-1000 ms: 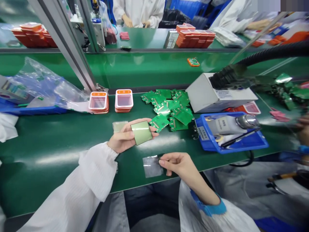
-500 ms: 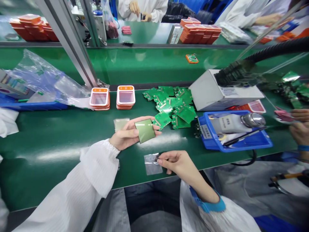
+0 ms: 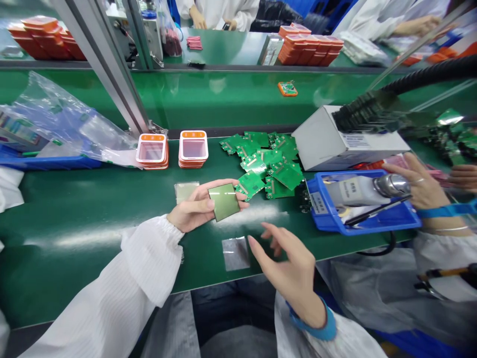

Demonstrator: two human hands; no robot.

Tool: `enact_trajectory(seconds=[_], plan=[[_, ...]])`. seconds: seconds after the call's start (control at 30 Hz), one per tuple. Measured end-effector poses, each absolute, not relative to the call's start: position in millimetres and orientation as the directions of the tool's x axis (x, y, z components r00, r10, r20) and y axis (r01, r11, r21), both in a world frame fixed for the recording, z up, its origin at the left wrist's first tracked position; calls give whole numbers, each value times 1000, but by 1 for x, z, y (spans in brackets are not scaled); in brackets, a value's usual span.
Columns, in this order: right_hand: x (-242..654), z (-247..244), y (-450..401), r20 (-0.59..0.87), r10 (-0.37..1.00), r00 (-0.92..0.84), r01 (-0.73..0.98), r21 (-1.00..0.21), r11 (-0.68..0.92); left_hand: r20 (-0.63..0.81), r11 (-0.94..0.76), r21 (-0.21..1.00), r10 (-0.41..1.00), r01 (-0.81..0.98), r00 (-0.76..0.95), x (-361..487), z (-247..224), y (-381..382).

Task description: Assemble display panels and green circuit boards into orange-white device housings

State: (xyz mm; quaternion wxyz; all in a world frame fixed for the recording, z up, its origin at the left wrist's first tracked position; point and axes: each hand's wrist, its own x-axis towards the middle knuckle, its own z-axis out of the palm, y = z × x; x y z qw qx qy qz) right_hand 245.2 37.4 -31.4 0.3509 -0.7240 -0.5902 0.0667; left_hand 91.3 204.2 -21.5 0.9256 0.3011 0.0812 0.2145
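My left hand point(image 3: 197, 206) grips a small square LCD panel point(image 3: 224, 202) by its left edge, thumb on top, with fingertips showing past its right side. Under the panel on the bench lies a clear film square point(image 3: 236, 253). Just right of the film, my right hand point(image 3: 285, 258) hovers with thumb and fingers apart, holding nothing. Behind my left hand rests a stack of pale panels point(image 3: 186, 192), partly covered by the hand. A pile of green circuit boards point(image 3: 266, 164) lies close beyond my left fingertips.
Two stacks of orange-and-white frames point(image 3: 193, 149) stand at the bench's back. On the right are a blue tray point(image 3: 372, 226) with a metal-capped bottle point(image 3: 350, 191) and a white box point(image 3: 346, 139). A co-worker's hand point(image 3: 421, 184) reaches behind the tray. A metal post point(image 3: 108, 64) rises at left.
My right hand has let go of the clear film, moved slightly right and spread its fingers. My left hand keeps the panel in place. A co-worker's hand has come in behind the blue tray.
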Motion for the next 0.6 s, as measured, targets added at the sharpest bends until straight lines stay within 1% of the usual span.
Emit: enact_trajectory(seconds=[0.03, 0.07, 0.1, 0.13, 0.17, 0.2, 0.23, 0.27, 0.3, 0.33, 0.37, 0.4, 0.43, 0.47, 0.53, 0.6], plan=[[240, -33, 33, 421, 891, 168, 857, -510, 79, -23, 731, 588, 443, -347, 896, 92, -22, 204], [235, -34, 28, 456, 890, 6, 871, -440, 219, -24, 735, 583, 442, -346, 897, 92, -22, 204], [231, -37, 24, 429, 889, -161, 852, -394, 344, -26, 740, 576, 441, -347, 897, 92, -22, 204], [229, -39, 20, 359, 886, -294, 817, -386, 428, -27, 744, 571, 441, -348, 897, 92, -22, 204], [228, -40, 18, 286, 880, -380, 777, -417, 471, -26, 746, 570, 434, -344, 900, 91, -22, 204], [231, -40, 17, 240, 877, -415, 730, -488, 479, -24, 751, 570, 421, -334, 907, 90, -21, 203], [236, -39, 18, 222, 883, -414, 655, -601, 458, -19, 756, 573, 399, -317, 917, 89, -21, 202], [243, -37, 20, 232, 900, -369, 551, -725, 413, -10, 764, 573, 368, -297, 930, 89, -21, 201], [252, -34, 25, 258, 926, -275, 420, -834, 357, 4, 777, 567, 330, -274, 944, 88, -21, 200], [260, -29, 32, 280, 951, -135, 283, -908, 308, 19, 793, 555, 290, -251, 957, 88, -21, 198], [268, -25, 40, 278, 961, 5, 156, -949, 274, 32, 811, 539, 250, -227, 968, 89, -21, 196], [275, -20, 50, 248, 963, 104, 53, -968, 244, 41, 831, 520, 207, -198, 977, 90, -22, 193], [279, -15, 60, 205, 970, 131, -20, -978, 210, 49, 849, 503, 162, -164, 986, 91, -23, 191], [282, -11, 70, 166, 983, 80, -70, -983, 172, 54, 863, 489, 117, -129, 992, 92, -25, 188], [284, -3, 92, 133, 977, -167, -107, -987, 117, 55, 872, 487, 33, -56, 998, 94, -31, 182], [283, 3, 110, 155, 895, -418, -80, -988, 134, 11, 854, 520, 15, -18, 1000, 95, -37, 178]])
